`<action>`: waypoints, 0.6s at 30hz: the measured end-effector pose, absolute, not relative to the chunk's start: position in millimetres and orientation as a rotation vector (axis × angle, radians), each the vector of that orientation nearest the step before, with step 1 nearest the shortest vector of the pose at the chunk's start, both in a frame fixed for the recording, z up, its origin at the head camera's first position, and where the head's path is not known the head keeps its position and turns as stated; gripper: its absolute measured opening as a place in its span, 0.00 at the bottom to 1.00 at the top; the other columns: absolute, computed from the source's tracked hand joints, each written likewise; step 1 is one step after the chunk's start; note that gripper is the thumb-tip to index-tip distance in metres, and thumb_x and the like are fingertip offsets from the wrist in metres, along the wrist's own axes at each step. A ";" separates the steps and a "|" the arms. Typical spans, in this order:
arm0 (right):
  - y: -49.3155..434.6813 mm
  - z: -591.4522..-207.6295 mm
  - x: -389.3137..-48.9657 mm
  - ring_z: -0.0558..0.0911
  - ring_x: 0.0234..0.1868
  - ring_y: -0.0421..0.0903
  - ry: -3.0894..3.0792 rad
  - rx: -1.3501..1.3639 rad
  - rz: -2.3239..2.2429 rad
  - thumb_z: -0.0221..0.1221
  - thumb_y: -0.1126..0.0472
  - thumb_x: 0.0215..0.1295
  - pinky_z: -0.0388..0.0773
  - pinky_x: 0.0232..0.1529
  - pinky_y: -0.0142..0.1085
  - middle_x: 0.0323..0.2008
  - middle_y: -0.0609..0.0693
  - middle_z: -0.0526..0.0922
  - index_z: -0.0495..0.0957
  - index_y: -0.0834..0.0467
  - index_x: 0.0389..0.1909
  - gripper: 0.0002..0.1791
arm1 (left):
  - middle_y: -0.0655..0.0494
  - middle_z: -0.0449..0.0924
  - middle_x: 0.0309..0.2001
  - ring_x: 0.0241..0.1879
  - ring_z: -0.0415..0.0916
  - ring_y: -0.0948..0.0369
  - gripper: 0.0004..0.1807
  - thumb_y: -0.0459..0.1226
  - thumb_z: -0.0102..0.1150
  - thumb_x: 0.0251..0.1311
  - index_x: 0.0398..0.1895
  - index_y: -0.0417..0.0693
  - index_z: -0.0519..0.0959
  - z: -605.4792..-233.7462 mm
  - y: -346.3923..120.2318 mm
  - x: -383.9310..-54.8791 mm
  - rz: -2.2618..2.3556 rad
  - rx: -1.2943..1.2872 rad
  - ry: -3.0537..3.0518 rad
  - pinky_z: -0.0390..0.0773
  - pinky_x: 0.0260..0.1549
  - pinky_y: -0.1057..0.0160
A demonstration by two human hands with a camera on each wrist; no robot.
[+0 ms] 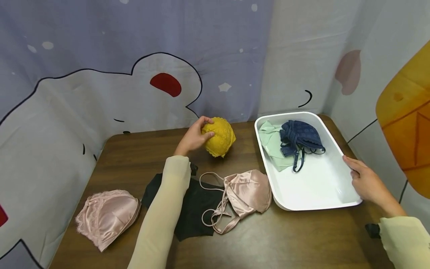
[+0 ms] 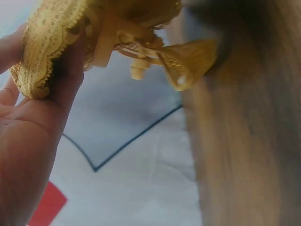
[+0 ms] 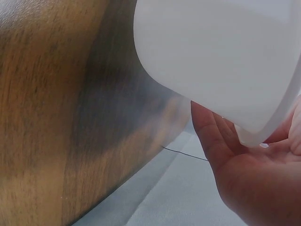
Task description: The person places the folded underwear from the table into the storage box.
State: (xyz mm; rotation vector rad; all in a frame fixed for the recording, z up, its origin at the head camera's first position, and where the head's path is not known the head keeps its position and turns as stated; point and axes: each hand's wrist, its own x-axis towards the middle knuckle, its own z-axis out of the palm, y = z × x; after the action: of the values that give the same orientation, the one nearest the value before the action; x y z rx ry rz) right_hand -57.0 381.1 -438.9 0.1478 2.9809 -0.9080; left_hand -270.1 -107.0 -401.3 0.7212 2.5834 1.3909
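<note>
A yellow lace bra is pinched in my left hand, above the back middle of the table. In the left wrist view the bra shows its scalloped edge and dangling straps. My right hand grips the right rim of a white plastic tray; in the right wrist view the fingers curl under the tray's rim. Inside the tray lie a navy blue bra and a light green cloth garment, the navy one partly over the green.
On the wooden table, a pink satin bra with thin straps overlaps a black garment, beside the tray's left wall. Another pink bra with lace trim lies at the left. A printed curtain hangs behind the table.
</note>
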 end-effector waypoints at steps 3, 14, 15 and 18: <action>380.9 -438.9 -57.1 0.54 0.61 0.77 2.980 0.149 -0.906 0.35 0.73 0.69 0.50 0.53 0.69 0.66 0.72 0.52 0.49 0.64 0.71 0.29 | 0.48 0.70 0.55 0.51 0.68 0.54 0.19 0.33 0.59 0.62 0.54 0.46 0.67 -392.9 -106.8 -264.6 1.409 0.763 2.592 0.69 0.53 0.55; 381.3 -439.0 -56.8 0.53 0.62 0.76 2.988 0.143 -0.911 0.35 0.73 0.69 0.49 0.54 0.69 0.66 0.72 0.52 0.50 0.65 0.70 0.28 | 0.51 0.71 0.54 0.51 0.69 0.58 0.19 0.31 0.60 0.60 0.54 0.44 0.68 -356.6 -88.4 -239.7 1.495 1.005 2.544 0.69 0.53 0.61; 381.4 -439.0 -56.9 0.53 0.62 0.76 2.988 0.140 -0.913 0.35 0.73 0.69 0.48 0.54 0.69 0.66 0.72 0.52 0.50 0.65 0.70 0.28 | 0.51 0.71 0.54 0.51 0.68 0.58 0.19 0.31 0.60 0.60 0.53 0.44 0.68 -353.0 -86.0 -237.2 1.494 1.031 2.541 0.69 0.53 0.62; 381.1 -438.9 -57.2 0.53 0.62 0.76 2.982 0.146 -0.910 0.35 0.72 0.70 0.49 0.54 0.69 0.67 0.72 0.51 0.50 0.64 0.71 0.28 | 0.53 0.72 0.53 0.50 0.69 0.60 0.19 0.31 0.61 0.60 0.53 0.45 0.69 -342.0 -79.2 -228.9 1.485 1.095 2.545 0.69 0.52 0.63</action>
State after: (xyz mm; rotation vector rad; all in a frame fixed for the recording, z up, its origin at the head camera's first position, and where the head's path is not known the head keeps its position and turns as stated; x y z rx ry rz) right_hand -57.2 381.1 -438.9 0.1457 2.9816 -0.9105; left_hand -228.9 -79.2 -342.0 1.0949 2.5454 1.4850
